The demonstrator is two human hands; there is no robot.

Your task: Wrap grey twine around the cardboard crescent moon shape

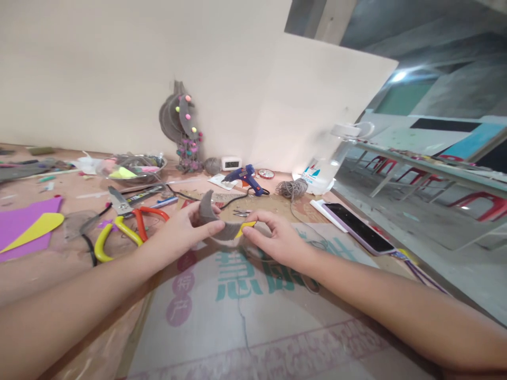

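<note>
A grey crescent shape (pixel 208 210), seemingly wound with yarn, is gripped between the thumb and fingers of my left hand (pixel 184 230). Its upper tip points up and its lower end reaches to the right. At that lower end, my right hand (pixel 279 241) pinches a small yellow piece (pixel 247 227) against or beside the crescent; I cannot tell whether the two are joined. A thin grey strand (pixel 242 311) hangs down over the printed sheet (pixel 190 348) beneath my hands. Small scissors (pixel 241 214) lie just behind them.
Yellow-handled shears (pixel 121 232) and red-handled pliers (pixel 148 215) lie left, near purple sheet (pixel 29 216). Behind are a blue glue gun (pixel 249 178), yarn ball (pixel 291 188), clock (pixel 231 163) and decorated grey crescent hanging (pixel 178 119). A phone (pixel 358 227) and clear jug (pixel 336 150) stand right.
</note>
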